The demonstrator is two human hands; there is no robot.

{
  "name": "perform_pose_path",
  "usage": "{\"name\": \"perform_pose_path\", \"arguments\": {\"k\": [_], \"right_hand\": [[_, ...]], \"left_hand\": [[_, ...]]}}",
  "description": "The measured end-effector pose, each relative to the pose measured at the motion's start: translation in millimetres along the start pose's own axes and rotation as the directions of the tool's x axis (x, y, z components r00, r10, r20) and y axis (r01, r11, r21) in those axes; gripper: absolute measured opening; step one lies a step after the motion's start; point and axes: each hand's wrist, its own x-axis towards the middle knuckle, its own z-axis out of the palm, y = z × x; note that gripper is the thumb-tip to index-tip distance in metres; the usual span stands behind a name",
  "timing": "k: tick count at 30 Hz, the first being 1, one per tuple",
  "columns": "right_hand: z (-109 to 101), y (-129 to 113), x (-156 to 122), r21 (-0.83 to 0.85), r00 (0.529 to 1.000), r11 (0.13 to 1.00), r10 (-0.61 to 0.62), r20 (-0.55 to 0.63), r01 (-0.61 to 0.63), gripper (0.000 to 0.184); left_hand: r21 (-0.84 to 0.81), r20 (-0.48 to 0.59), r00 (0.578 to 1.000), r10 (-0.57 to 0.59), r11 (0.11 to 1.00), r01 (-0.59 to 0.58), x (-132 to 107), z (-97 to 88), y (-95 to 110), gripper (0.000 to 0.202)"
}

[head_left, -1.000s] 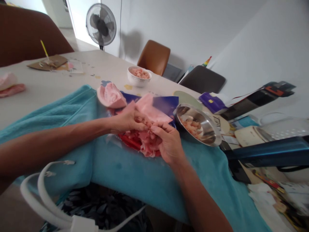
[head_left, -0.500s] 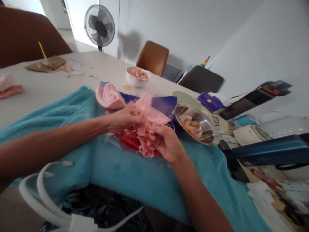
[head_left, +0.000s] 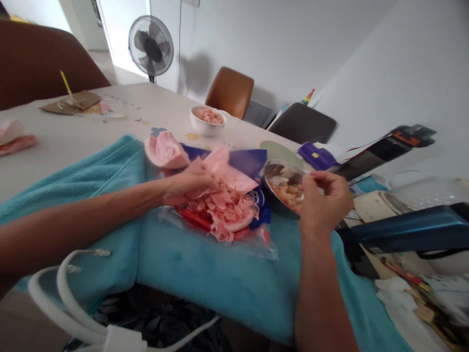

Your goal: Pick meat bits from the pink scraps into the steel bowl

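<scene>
My left hand (head_left: 188,185) rests on a heap of pink shell scraps (head_left: 229,212) that lies on a red and blue plastic bag (head_left: 252,168); its fingers are curled round some of the pink bits. My right hand (head_left: 324,195) hangs over the steel bowl (head_left: 277,172), which holds peeled pinkish pieces. Its fingers are pinched together, and what they hold is too small to name. A turquoise towel (head_left: 205,274) lies under the bag.
A white bowl (head_left: 205,120) with more pink pieces stands farther back on the table. A pink plastic bag (head_left: 164,149) lies behind the heap. Cluttered papers, a purple packet (head_left: 317,155) and a dark blue bar (head_left: 406,230) crowd the right. A fan (head_left: 151,45) and chairs stand beyond.
My right hand has left the pink heap and moved right to the steel bowl. My left hand has stayed on the heap.
</scene>
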Motion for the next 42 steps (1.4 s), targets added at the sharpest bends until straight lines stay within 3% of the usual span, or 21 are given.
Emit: {"name": "perform_pose_path", "arguments": {"k": [2,5,10,13,16,19,22,26,32,36,39,42], "right_hand": [[-4.8,13.5,11.9,-0.205,1.0,0.979,-0.015,0.014,0.018,0.009],[-8.0,24.0,20.1,-0.309,0.994,0.95,-0.011,0.106,0.043,0.005],[-3.5,11.7,7.0,-0.182,0.987,0.971,-0.159,0.01,0.158,0.018],[1.9,-12.0,-17.9,0.021,0.964,0.967,-0.256,0.078,0.255,0.024],[7.4,-35.6,-46.1,0.235,0.884,0.953,-0.273,0.381,0.192,0.013],[11.9,-46.5,-64.5,0.359,0.786,0.928,-0.295,0.544,0.1,0.016],[14.7,-46.2,-69.2,0.389,0.734,0.917,-0.323,0.598,0.087,0.026],[16.1,-45.3,-67.1,0.398,0.697,0.89,-0.432,0.573,0.224,0.031],[15.8,-49.4,-70.0,0.382,0.713,0.882,-0.455,0.534,0.277,0.021],[15.0,-48.2,-71.6,0.346,0.767,0.911,-0.386,0.513,0.226,0.016],[15.1,-46.1,-71.1,0.311,0.814,0.932,-0.323,0.483,0.186,0.011],[16.1,-43.9,-69.0,0.287,0.832,0.945,-0.284,0.477,0.158,0.008]], "left_hand": [[-0.016,0.007,1.0,-0.004,1.0,0.004,-0.7,-1.2,-0.8,0.01],[-0.029,0.015,1.0,-0.016,0.999,0.017,-0.9,-2.3,-1.3,0.009],[-0.029,0.039,0.999,-0.013,0.999,0.014,-1.2,-2.4,-0.4,0.015],[-0.013,0.07,0.997,-0.015,1.0,0.016,-2.8,-1.3,0.8,0.028],[0.009,0.084,0.996,-0.038,0.999,0.037,-4.2,-0.2,1.1,0.037],[-0.021,0.08,0.997,-0.019,1.0,0.021,-4.4,-0.2,0.2,0.031],[-0.075,0.11,0.994,-0.007,0.997,0.015,-3.9,-0.8,-0.6,0.018],[-0.098,0.142,0.99,0.003,0.995,0.011,-3.6,-1.2,-0.5,0.006],[-0.103,0.217,0.976,-0.034,0.993,0.057,-3.6,-1.3,-1.4,0.005],[-0.101,0.265,0.963,-0.046,0.992,0.076,-4.1,-3.3,-0.1,0.019],[-0.099,0.244,0.968,-0.051,0.992,0.077,-4.7,-4.1,0.9,0.035],[-0.103,0.215,0.976,-0.028,0.993,0.052,-4.4,-3.5,0.6,0.039]]}}
